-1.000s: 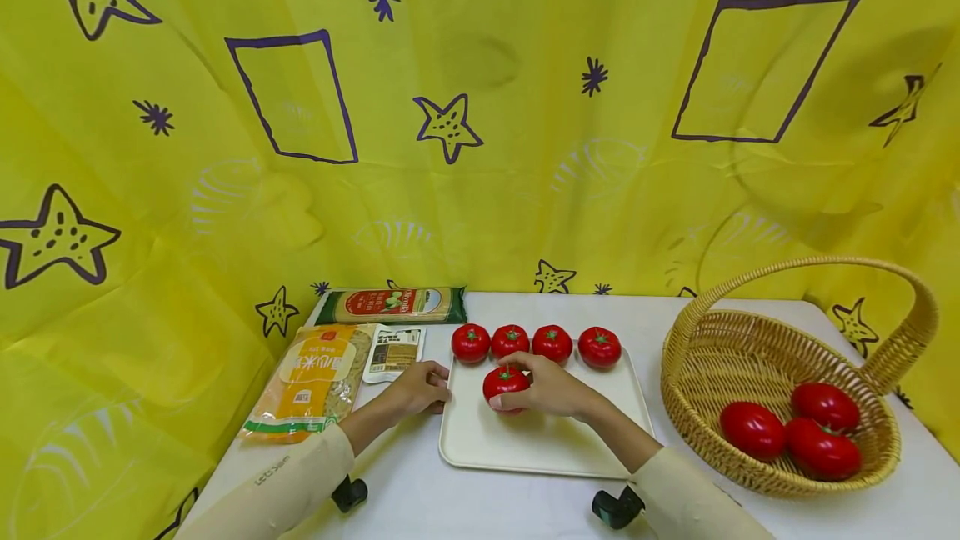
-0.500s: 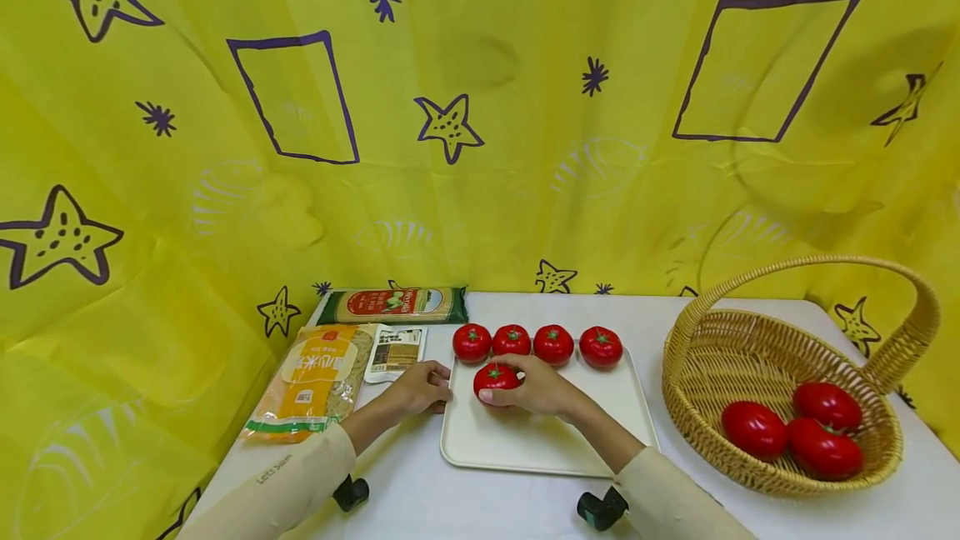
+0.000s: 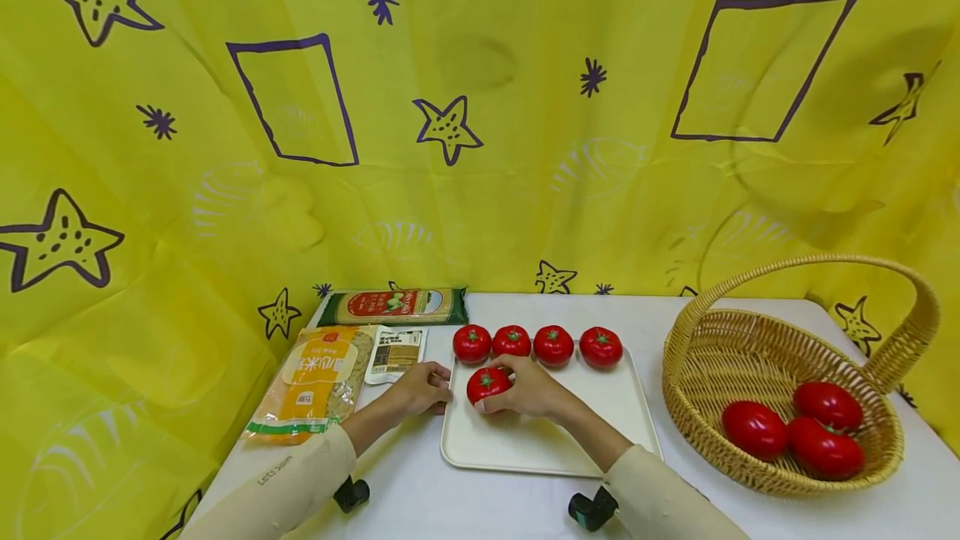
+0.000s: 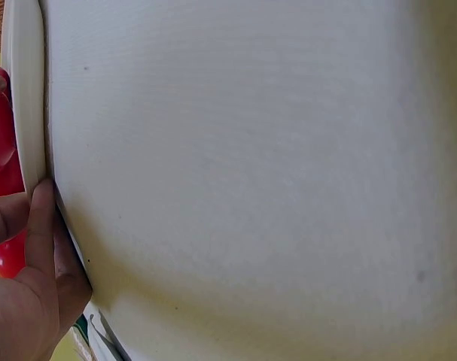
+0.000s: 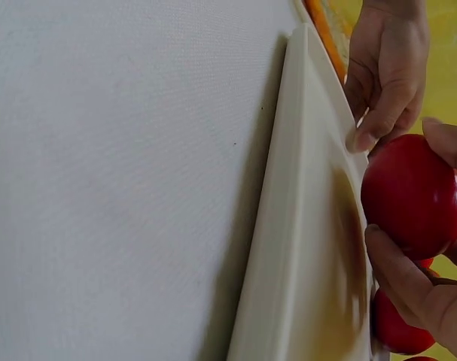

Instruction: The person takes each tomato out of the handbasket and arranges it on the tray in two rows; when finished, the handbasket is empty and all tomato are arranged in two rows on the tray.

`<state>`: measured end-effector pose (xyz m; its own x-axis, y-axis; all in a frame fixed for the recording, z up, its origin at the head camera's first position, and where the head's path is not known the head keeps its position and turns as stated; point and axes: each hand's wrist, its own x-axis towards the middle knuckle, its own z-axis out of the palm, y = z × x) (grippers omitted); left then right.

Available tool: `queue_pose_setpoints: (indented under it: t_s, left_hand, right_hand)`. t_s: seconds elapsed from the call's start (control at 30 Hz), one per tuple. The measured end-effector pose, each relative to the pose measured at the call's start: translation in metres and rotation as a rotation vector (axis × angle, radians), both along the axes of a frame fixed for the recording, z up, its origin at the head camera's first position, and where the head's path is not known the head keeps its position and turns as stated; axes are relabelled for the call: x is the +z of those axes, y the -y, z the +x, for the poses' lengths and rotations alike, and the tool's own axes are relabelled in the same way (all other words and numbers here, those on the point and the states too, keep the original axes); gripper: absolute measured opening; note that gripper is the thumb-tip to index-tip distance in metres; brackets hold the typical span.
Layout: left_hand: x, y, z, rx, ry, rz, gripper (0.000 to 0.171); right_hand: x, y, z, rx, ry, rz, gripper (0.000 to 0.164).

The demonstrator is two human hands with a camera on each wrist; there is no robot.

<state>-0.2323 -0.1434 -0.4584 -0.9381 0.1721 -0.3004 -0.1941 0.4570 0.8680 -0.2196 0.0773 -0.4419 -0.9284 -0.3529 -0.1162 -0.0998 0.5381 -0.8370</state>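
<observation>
My right hand grips a red tomato by its sides, green stem upward, over the left part of the cream tray. In the right wrist view the thumb and fingers stand around the tomato, low above the tray. My left hand is at the tray's left side; the left wrist view has its thumb and fingers pinching the rim. A row of several tomatoes lies along the tray's far edge, just beyond the held one.
To the right stands a wicker basket with a tall handle and red tomatoes inside. On the left lie an orange-and-clear food bag, a small white pouch and a green noodle packet. A yellow curtain hangs behind.
My right hand has carried the tomato leftward and slightly away from me over the tray, toward the left end of the row. My left hand has stayed at the rim.
</observation>
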Motion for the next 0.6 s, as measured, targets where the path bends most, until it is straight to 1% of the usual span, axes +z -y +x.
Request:
queue_pose_setpoints:
  t_s: [0.3,0.5,0.6]
  left_hand:
    - [0.0008,-0.0005,0.0006,-0.003,-0.013,0.001,0.03]
    - [0.0007,-0.0008,0.0007,-0.006,-0.02,-0.007,0.03]
    - [0.0018,-0.0009,0.0011,-0.002,-0.02,-0.013,0.03]
  right_hand:
    - [-0.0051,0.0052,-0.0035,0.006,0.018,-0.049,0.064]
    - [-0.0076,0.008,-0.0032,0.002,0.058,-0.054,0.067]
    - [-0.0073,0.0094,-0.0036,0.002,0.054,-0.046,0.067]
